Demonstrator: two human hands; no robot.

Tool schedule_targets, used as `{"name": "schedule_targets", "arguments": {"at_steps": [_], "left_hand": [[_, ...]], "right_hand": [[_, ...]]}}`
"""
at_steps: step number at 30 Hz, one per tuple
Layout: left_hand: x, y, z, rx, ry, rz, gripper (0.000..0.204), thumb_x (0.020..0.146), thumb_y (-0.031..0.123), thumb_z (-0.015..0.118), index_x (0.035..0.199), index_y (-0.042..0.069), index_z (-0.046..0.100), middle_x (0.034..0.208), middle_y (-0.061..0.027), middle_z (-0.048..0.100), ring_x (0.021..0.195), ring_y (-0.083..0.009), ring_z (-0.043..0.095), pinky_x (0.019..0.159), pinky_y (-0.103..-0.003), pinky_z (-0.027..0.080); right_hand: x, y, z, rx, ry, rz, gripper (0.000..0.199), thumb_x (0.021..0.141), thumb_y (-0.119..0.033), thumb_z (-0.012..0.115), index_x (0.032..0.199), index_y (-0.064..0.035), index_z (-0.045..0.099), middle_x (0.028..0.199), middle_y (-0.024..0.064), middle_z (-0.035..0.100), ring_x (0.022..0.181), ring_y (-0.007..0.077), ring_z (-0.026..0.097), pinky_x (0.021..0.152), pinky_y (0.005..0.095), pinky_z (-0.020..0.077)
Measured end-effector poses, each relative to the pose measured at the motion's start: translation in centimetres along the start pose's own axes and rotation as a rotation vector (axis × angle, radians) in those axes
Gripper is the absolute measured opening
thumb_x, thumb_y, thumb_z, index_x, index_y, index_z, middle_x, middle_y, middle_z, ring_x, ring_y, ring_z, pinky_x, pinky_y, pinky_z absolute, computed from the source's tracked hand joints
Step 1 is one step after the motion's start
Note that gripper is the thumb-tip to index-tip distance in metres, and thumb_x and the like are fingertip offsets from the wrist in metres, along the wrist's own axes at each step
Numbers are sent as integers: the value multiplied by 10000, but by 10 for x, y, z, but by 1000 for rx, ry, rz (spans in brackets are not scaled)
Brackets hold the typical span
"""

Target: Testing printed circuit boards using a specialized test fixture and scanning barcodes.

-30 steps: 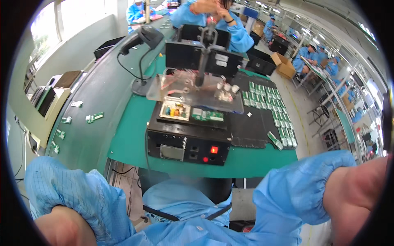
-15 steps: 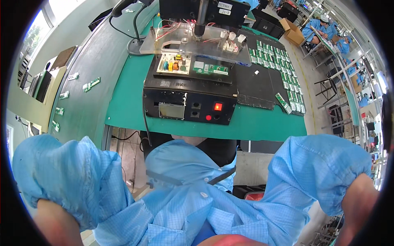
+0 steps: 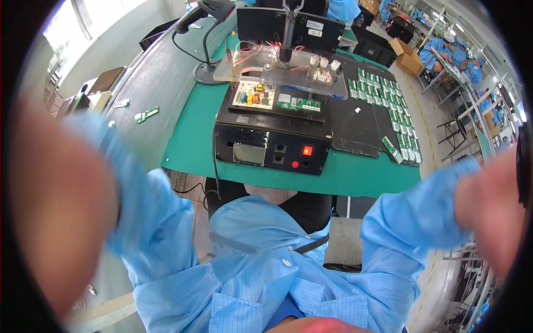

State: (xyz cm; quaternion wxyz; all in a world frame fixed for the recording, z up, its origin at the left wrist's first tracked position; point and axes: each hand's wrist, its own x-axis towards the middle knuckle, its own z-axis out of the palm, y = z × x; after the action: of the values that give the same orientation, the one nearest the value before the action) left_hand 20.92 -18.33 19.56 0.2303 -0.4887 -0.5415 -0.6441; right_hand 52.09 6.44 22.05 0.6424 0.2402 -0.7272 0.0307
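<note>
Nearest the lens: left hand [image 3: 61, 211] raised at the left edge, large and blurred; right hand [image 3: 491, 205] raised at the right edge, also blurred. Fingers not resolved on either; cannot tell whether wide, narrow or holding anything. Both arms bent and spread, blue sleeves [image 3: 416, 211] rising from the smock [image 3: 261, 288]. Left hand and sleeve block the view of the near part of the grey bench [image 3: 166, 94].

Next, on the green mat [image 3: 361, 180]: black test box [image 3: 269, 158], well apart from both hands, its front bearing a small screen [image 3: 249, 154], a lit red switch [image 3: 307, 150] and a red button [image 3: 295, 164]. On its top, a cream circuit board [image 3: 254, 95] beside a green circuit board [image 3: 300, 103]; clear plate [image 3: 294, 77] with wires overhangs them.

Right of the box: black pad [image 3: 355, 130] with rows of small boards [image 3: 383, 97], one loose board [image 3: 391, 150] angled at the near end. Left bench: a few scattered boards [image 3: 147, 114].

Farther: scanner [image 3: 216, 10] on a stand, black panels [image 3: 252, 25], black crate [image 3: 375, 48], open carton [image 3: 408, 58], seated workers [image 3: 438, 50] in blue.
</note>
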Motion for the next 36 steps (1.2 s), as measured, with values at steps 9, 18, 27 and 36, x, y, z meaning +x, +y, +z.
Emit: {"name": "schedule_targets", "arguments": {"at_steps": [9,18,27,36], "left_hand": [[101,-120,139,-320,-576,-607,259,1006,278,521,1072,66,655,918,-31,671,777,-111,576,697,-300,450],[4,-90,142,-117,-249,95,137,851,-43,612,956,41,636,877,-124,645,781,-219,623,684,-348,498],[-97,-97,117,9,-95,378,549,749,-77,592,1283,48,558,1193,-157,593,1072,-308,595,900,-381,505],[-132,-132,129,358,-585,354,730,710,317,857,1357,107,594,1333,-110,566,1249,-326,526,1044,-455,412]], "right_hand": [[-68,125,192,160,-318,942,469,1078,-406,475,1270,-29,677,1211,75,718,1196,191,603,1045,321,415],[-65,105,205,409,-95,725,456,1102,-377,450,1298,-10,637,1259,72,672,1169,175,604,1049,313,408],[-123,44,153,-66,-233,527,197,946,-162,689,1130,-102,730,1120,69,715,1047,198,650,873,312,493],[-190,54,169,-60,-299,667,166,815,-151,776,965,-82,760,916,65,741,963,272,631,852,380,526]]}}
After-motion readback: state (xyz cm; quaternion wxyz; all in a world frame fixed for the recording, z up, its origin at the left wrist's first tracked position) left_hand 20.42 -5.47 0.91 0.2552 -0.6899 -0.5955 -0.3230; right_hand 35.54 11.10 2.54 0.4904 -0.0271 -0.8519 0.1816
